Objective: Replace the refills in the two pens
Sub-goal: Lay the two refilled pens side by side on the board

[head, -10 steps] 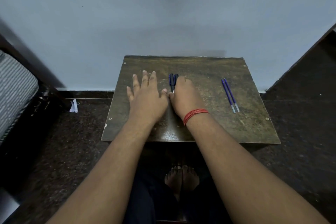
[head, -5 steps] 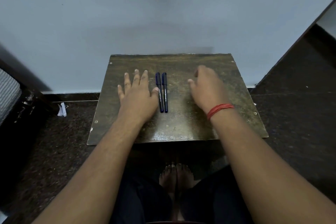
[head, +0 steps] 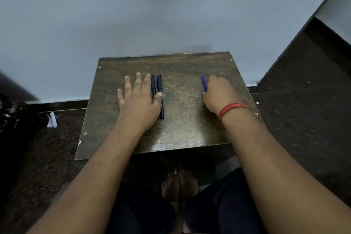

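Two dark blue pens (head: 159, 85) lie side by side, capped, on the left middle of a small worn wooden table (head: 182, 131). My left hand (head: 139, 100) rests flat beside them with fingers spread, its thumb lying across both pen barrels. On the right side, my right hand (head: 218, 93), with a red thread on its wrist, curls down over the blue refills (head: 203, 82). Only their far ends stick out past the thumb and forefinger. The rest of the refills is hidden under the hand.
The table stands against a pale blue wall (head: 171, 15) on a dark speckled floor. A white scrap of paper (head: 51, 119) lies on the floor to the left. My bare feet (head: 179, 184) show under the table's near edge.
My right hand left the pens and travelled right across the table onto the refills. My left hand slid right, so its thumb now lies on the pens. The camera also shifted.
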Tool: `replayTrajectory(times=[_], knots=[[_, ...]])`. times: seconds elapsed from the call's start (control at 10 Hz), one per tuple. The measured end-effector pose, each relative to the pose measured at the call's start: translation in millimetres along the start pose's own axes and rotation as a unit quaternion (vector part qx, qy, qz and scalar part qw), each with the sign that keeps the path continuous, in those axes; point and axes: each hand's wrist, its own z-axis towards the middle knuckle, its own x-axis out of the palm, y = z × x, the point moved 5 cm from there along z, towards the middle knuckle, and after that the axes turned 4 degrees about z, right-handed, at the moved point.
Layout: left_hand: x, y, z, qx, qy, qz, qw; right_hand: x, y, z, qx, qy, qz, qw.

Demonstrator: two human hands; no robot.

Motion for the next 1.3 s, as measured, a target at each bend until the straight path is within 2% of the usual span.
replayTrajectory(times=[0.3,0.9,1.1,1.2,1.3], knots=[[2,-1,1,0.005,-0.005,0.0,1.0,17,40,-6,-0.054,-0.004,0.015,0.998],[9,2,3,-0.001,-0.005,0.009,1.0,23,45,-6,-0.087,-0.041,-0.003,0.995],[7,4,-4,0.009,-0.032,0.024,0.999,10,43,-21,-0.125,-0.137,0.025,0.982],[3,3,-19,0.013,-0.034,0.048,0.998,13,39,-35,-0.139,-0.157,0.024,0.977],[-3,-4,-34,0.038,-0.03,0.084,0.995,18,39,-51,-0.142,-0.132,0.001,0.981]])
